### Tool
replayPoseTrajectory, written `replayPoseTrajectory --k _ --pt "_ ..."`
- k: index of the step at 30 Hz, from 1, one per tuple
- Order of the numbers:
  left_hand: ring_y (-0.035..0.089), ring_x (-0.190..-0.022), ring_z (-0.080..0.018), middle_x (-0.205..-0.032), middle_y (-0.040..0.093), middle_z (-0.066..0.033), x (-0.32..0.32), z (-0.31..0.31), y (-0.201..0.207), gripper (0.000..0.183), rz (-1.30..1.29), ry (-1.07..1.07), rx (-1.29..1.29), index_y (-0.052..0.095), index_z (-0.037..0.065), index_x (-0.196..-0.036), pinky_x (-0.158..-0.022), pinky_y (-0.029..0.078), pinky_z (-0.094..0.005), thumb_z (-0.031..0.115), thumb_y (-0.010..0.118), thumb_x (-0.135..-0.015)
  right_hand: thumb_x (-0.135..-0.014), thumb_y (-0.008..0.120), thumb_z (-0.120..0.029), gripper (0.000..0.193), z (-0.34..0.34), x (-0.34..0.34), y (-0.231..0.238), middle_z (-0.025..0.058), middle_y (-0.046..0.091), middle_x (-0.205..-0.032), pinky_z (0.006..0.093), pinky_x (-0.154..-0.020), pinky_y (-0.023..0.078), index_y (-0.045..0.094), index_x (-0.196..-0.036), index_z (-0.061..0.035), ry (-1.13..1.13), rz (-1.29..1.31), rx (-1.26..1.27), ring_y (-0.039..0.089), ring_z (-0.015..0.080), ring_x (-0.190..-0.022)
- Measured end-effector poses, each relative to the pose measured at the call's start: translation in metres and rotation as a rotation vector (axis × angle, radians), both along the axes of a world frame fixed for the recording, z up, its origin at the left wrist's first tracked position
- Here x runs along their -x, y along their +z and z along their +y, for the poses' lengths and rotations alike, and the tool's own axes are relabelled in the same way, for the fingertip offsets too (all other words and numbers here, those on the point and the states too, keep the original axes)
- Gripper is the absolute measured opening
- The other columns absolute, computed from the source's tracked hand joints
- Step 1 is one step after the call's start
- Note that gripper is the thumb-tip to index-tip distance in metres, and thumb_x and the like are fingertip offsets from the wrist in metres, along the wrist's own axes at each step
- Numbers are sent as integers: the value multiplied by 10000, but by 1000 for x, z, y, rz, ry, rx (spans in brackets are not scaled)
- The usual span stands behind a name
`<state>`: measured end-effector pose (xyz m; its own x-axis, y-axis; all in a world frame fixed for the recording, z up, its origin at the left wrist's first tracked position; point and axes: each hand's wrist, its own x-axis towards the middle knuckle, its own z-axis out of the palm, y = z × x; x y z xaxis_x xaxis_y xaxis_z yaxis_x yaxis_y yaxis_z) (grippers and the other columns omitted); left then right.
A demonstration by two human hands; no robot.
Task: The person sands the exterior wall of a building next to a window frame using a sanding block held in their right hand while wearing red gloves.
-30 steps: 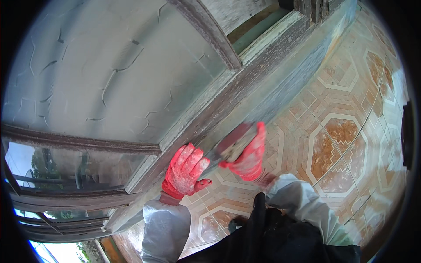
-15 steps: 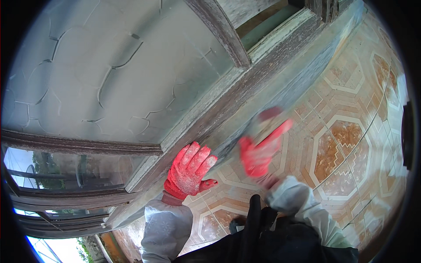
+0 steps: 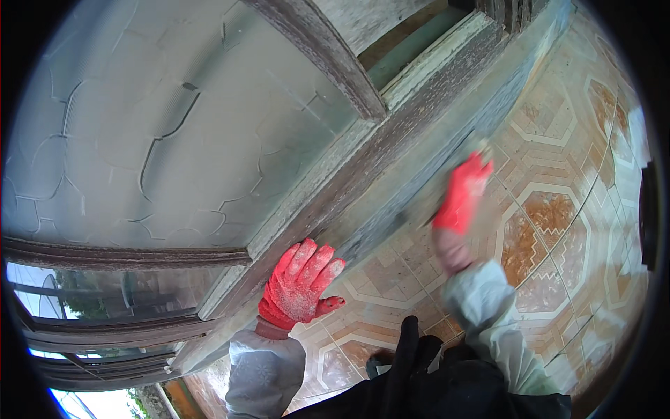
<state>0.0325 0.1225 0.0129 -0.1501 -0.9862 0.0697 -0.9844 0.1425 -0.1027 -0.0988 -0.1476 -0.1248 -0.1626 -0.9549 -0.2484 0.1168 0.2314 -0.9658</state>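
My left hand [image 3: 296, 288], in a red glove dusted with white powder, lies flat with fingers stretched out at the lower edge of the weathered wooden frame [image 3: 363, 164]. My right hand [image 3: 463, 199], also red-gloved, is out to the right beside the blue-grey streaked base strip [image 3: 412, 187] that runs below the frame. Motion blurs this hand. Its fingers are closed, and a small pale end of something [image 3: 484, 145] shows at the fingertips. What kind of thing it is cannot be made out.
Large patterned glass [image 3: 174, 119] fills the upper left, held by worn wooden bars [image 3: 321, 52]. Patterned brown and cream floor tiles [image 3: 551, 241], with whitish smears, spread to the right. An opening [image 3: 412, 45] in the frame shows at the top.
My right hand has swept up and to the right along the base strip. The left hand stays nearly in place, while the view has shifted slightly.
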Motion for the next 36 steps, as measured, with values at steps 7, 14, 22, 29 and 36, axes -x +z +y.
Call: replayPoseTrajectory --k 7,14,22,29,36 --pt "470 -1214 -372 -1281 545 -125 1 0 0 622 33 51 22 591 125 -1221 -1025 390 -514 516 680 -745 -775 545 -90 787 154 -18 10 212 560 -1151 446 -897 448 240 -1499 -53 152 232 200 568 374 -1044" --pt "466 -1220 -373 -1301 531 -128 6 -8 2 632 41 5 -74 582 111 -1229 -1048 374 -519 499 687 -741 -934 517 -360 441 -48 12 -37 235 629 -930 448 -764 466 508 -1184 3 -129 -75 25 632 389 -865" --pt "459 -1212 -407 -1260 537 -164 -3 2 0 629 41 12 0 596 75 -1141 -1019 380 -565 545 665 -730 -804 597 -167 743 143 -29 -12 266 570 -1112 466 -888 455 264 -1454 -29 36 360 249 585 438 -1020" --pt "454 -1221 -408 -1264 538 -163 1 0 1 602 53 40 -97 593 72 -1149 -1010 390 -562 541 644 -774 -958 499 -309 408 -76 27 18 151 607 -980 419 -763 464 445 -1247 -27 11 -281 186 606 298 -882" --pt "461 -1216 -402 -1265 540 -160 1 -5 -3 620 13 26 -62 597 72 -1152 -1014 376 -556 556 641 -766 -888 554 -219 647 26 -2 6 179 550 -1238 354 -953 430 318 -1450 -1 -22 111 171 555 287 -1121"
